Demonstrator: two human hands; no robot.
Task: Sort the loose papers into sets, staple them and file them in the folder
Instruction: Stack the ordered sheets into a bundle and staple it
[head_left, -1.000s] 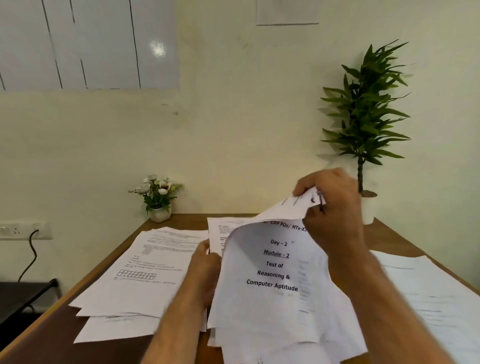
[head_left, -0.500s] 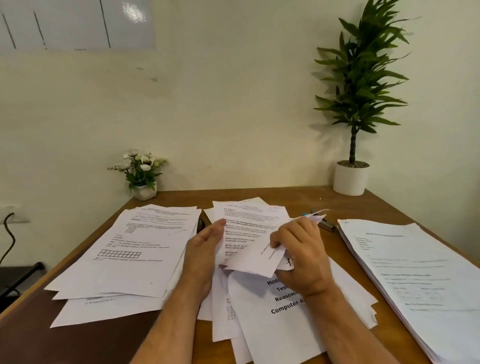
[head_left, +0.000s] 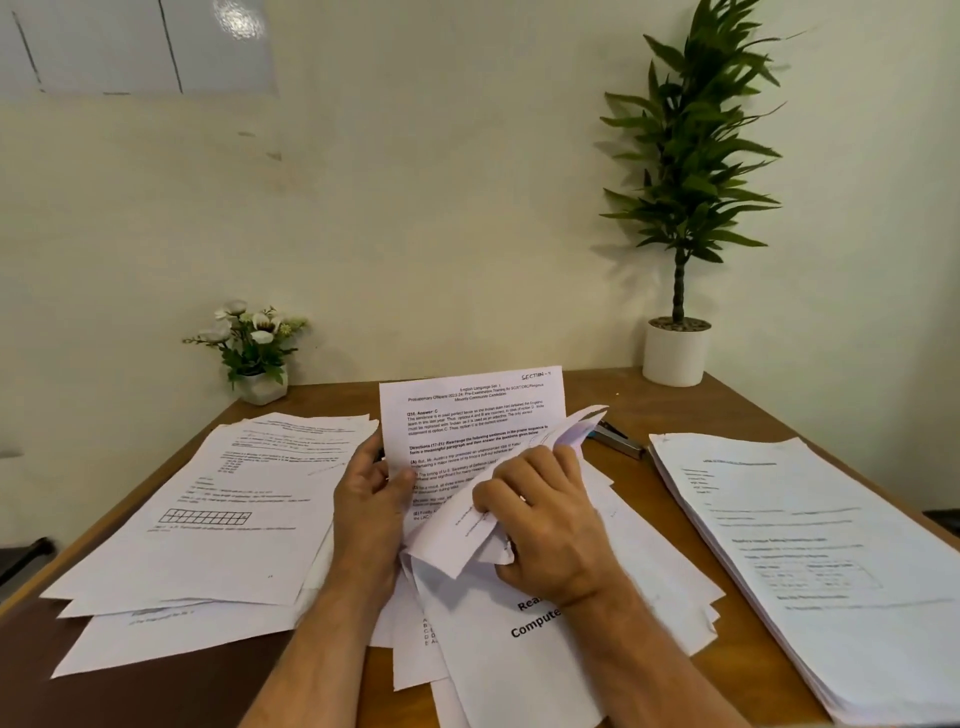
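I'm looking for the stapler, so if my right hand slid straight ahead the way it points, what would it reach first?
Probably the stapler. The right hand grips folded-back sheets and points up-right across the table; the stapler lies just beyond the sheets' raised edge. Depth is uncertain.

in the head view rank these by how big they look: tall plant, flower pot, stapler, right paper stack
1. right paper stack, though it lies nearest the camera
2. tall plant
3. flower pot
4. stapler, partly hidden by paper
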